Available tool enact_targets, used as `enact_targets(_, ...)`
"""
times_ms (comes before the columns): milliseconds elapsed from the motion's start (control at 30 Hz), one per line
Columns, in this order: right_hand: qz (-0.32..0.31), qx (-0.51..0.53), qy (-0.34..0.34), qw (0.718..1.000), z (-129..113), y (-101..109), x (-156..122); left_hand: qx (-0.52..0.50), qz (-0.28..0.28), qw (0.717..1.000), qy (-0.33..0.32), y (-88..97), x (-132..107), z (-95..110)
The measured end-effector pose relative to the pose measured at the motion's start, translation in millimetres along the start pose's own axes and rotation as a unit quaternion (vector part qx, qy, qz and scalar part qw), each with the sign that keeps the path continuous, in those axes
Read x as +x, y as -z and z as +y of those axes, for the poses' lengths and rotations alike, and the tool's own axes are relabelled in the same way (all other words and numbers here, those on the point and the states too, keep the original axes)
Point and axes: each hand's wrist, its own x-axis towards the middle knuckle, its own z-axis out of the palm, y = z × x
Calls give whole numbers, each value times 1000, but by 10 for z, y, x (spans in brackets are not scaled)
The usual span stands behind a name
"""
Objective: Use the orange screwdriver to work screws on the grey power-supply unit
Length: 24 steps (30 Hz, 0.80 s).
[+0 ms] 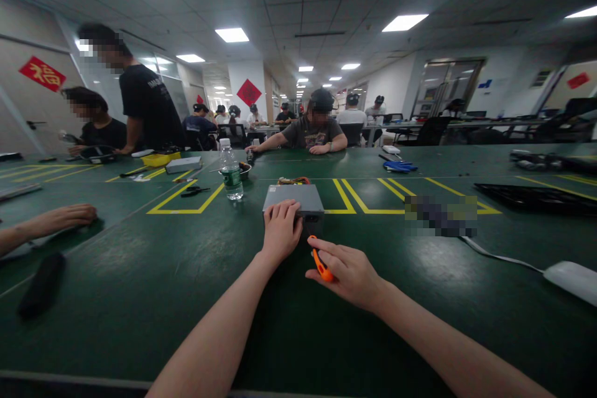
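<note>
Seated at a long green worktable (140,298), a person is steadying a gray metal power supply unit (293,196) with the left hand (281,230), its fingers lying extended over the top and front edge rather than closing around the case. The right hand (347,268) is gripping an orange-handled screwdriver (321,263), pointing it toward the unit's front face, just below the power socket (311,219); whether the tip is touching is too small to tell. The unit is sitting directly ahead of the person, near yellow tape markings (368,211), with its bundled cables (293,181) showing behind it. A clear water bottle (231,174) is standing to its left, beside a bowl (245,170). Across the table, a co-worker in a dark cap (321,99) is leaning forward, arms resting on the surface.
</note>
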Motion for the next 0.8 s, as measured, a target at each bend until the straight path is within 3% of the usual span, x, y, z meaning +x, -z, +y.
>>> enact_targets(200, -35, -18, 17, 999, -9, 18, 33, -1, 3, 1000, 0, 10, 0, 11)
enact_targets(467, 22, -16, 13, 1000, 75, 201, -34, -5, 6, 1000, -3, 0, 0, -1)
enact_targets(800, 18, -30, -6, 999, 133, 223, -94, -9, 4, 1000, 4, 0, -3, 6)
